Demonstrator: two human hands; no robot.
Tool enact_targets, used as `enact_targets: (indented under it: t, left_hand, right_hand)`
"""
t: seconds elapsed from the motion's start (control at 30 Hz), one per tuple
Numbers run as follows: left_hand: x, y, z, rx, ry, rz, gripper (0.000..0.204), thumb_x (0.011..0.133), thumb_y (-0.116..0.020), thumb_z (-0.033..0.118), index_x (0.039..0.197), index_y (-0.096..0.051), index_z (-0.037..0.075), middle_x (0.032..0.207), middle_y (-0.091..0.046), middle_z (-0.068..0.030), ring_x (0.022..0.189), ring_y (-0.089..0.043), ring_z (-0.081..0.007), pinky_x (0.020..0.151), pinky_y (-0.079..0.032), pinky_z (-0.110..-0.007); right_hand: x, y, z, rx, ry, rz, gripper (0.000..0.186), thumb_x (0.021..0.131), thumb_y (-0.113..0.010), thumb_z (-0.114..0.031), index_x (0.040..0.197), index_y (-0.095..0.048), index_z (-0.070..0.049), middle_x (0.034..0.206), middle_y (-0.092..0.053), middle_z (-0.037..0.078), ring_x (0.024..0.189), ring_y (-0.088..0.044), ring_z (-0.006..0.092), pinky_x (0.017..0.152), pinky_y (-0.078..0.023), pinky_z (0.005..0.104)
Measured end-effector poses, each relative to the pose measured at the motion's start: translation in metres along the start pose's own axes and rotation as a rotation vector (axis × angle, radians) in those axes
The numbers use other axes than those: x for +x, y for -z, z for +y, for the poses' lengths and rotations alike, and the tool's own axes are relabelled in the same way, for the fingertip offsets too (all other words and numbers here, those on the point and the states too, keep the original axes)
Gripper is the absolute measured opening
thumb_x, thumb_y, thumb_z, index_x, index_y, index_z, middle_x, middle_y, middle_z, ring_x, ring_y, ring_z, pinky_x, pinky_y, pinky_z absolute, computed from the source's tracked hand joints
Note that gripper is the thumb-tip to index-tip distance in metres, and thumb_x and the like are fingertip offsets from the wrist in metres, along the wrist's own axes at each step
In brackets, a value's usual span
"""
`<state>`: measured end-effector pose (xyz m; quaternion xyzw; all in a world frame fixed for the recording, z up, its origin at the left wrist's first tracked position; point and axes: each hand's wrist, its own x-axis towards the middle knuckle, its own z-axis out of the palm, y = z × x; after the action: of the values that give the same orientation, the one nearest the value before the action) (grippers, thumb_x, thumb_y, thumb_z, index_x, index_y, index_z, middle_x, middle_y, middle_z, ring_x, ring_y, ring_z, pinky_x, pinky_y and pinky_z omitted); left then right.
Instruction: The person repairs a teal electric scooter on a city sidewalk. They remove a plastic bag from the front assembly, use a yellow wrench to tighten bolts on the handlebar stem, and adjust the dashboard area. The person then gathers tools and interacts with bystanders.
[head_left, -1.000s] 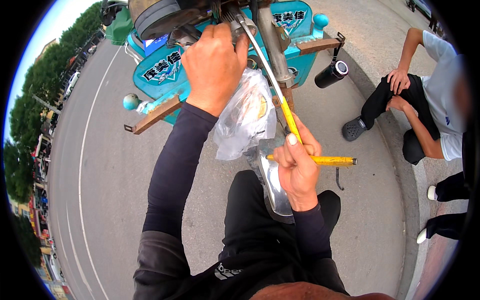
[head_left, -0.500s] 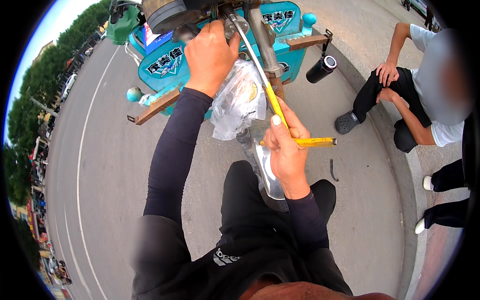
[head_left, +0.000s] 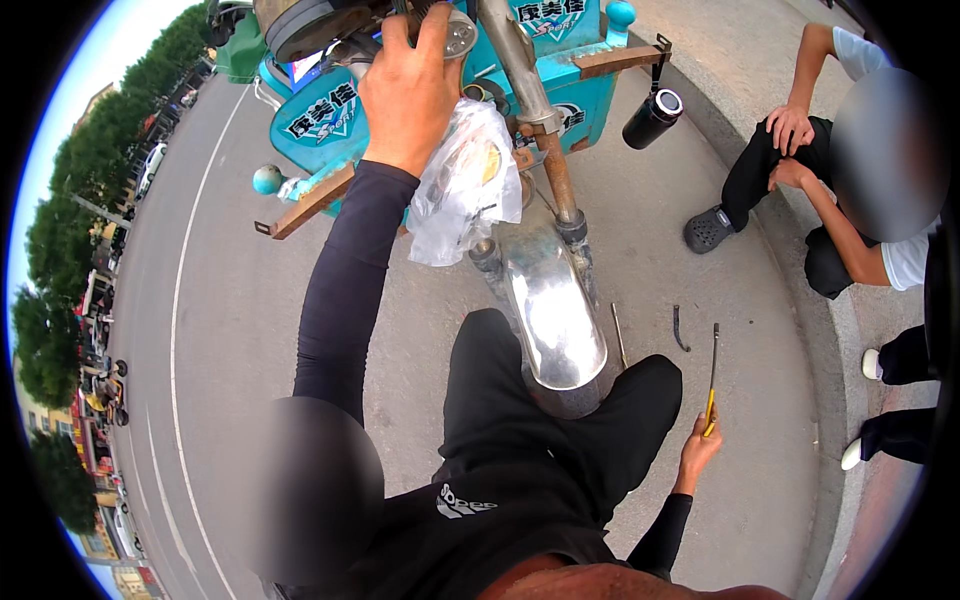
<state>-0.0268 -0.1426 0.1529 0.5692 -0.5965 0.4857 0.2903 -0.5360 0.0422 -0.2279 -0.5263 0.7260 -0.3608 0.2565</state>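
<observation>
A vehicle with teal panels [head_left: 325, 115], rusty fork tubes [head_left: 558, 175] and a shiny metal front fender [head_left: 553, 315] stands before me. My left hand [head_left: 405, 100] is raised to its front end, fingers bent around a round metal disc [head_left: 460, 36] with small holes. The thumb and part of the grip are hidden. Under that hand hangs a crumpled clear plastic bag [head_left: 465, 190] with something yellowish inside. Low at the right, my right hand [head_left: 699, 450] is closed on the yellow handle of a T-handle wrench [head_left: 714, 375], whose metal shaft points away from me.
On the pavement right of the fender lie a thin metal rod [head_left: 618, 335] and a dark curved piece [head_left: 679, 328]. A black flask [head_left: 652, 120] hangs from a rusty bracket [head_left: 620, 60]. At the right, a person [head_left: 790, 180] sits on the curb [head_left: 790, 240]; another person's legs [head_left: 900, 355] are behind.
My right hand has carried the wrench away from the vehicle's front, down and to the right, near the ground. My left hand stays up at the front end, its fingers shifted slightly.
</observation>
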Motion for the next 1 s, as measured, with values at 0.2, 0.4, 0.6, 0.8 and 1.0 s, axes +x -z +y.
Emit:
enact_targets:
  t: [0.2, 0.4, 0.6, 0.8, 1.0]
  left_hand:
    - [-0.004, -0.017, -0.001, 0.072, 0.008, 0.054, 0.054, 0.072, -0.085, 0.029, 0.122, -0.065, 0.02, 0.109, -0.062, -0.0057, 0.071, -0.07, -0.0284, 0.055, -0.056, -0.037]
    - [-0.005, -0.019, -0.002, 0.064, 0.013, 0.081, 0.056, 0.07, -0.086, 0.03, 0.121, -0.065, 0.019, 0.109, -0.062, -0.0053, 0.07, -0.07, -0.0276, 0.056, -0.055, -0.036]
    - [-0.007, -0.02, -0.005, 0.062, -0.019, 0.072, 0.057, 0.07, -0.086, 0.03, 0.122, -0.065, 0.018, 0.109, -0.062, -0.0062, 0.069, -0.07, -0.0276, 0.057, -0.056, -0.036]
    - [-0.003, -0.02, -0.002, 0.046, -0.006, 0.112, 0.058, 0.07, -0.086, 0.03, 0.122, -0.064, 0.016, 0.107, -0.062, -0.0067, 0.07, -0.07, -0.0274, 0.057, -0.056, -0.036]
    - [-0.007, -0.021, -0.002, 0.102, 0.008, 0.082, 0.06, 0.069, -0.088, 0.035, 0.121, -0.065, 0.014, 0.109, -0.062, -0.0068, 0.07, -0.07, -0.0273, 0.057, -0.055, -0.036]
  right_hand:
    - [-0.012, -0.049, 0.125, -0.435, 0.059, -0.122, 0.039, 0.092, -0.063, -0.011, 0.131, -0.064, -0.005, 0.096, -0.071, 0.025, 0.081, -0.07, 0.0405, 0.068, -0.054, 0.0466]
    - [-0.017, -0.086, 0.152, -0.578, 0.025, -0.199, 0.05, 0.092, -0.061, -0.009, 0.141, -0.054, -0.013, 0.082, -0.07, 0.023, 0.072, -0.069, 0.0415, 0.06, -0.051, 0.0505]
    - [-0.037, -0.102, 0.168, -0.271, -0.013, -0.17, 0.064, 0.088, -0.058, -0.002, 0.149, -0.045, -0.011, 0.096, -0.07, 0.027, 0.078, -0.068, 0.0447, 0.067, -0.052, 0.0503]
    - [-0.03, -0.11, 0.201, -0.035, 0.038, -0.159, 0.063, 0.088, -0.057, -0.001, 0.15, -0.043, -0.007, 0.123, -0.066, 0.026, 0.105, -0.067, 0.0408, 0.084, -0.053, 0.0457]
    - [-0.038, -0.107, 0.179, -0.18, 0.012, -0.158, 0.057, 0.093, -0.05, -0.002, 0.149, -0.043, -0.006, 0.124, -0.067, 0.024, 0.106, -0.069, 0.0349, 0.086, -0.052, 0.0458]
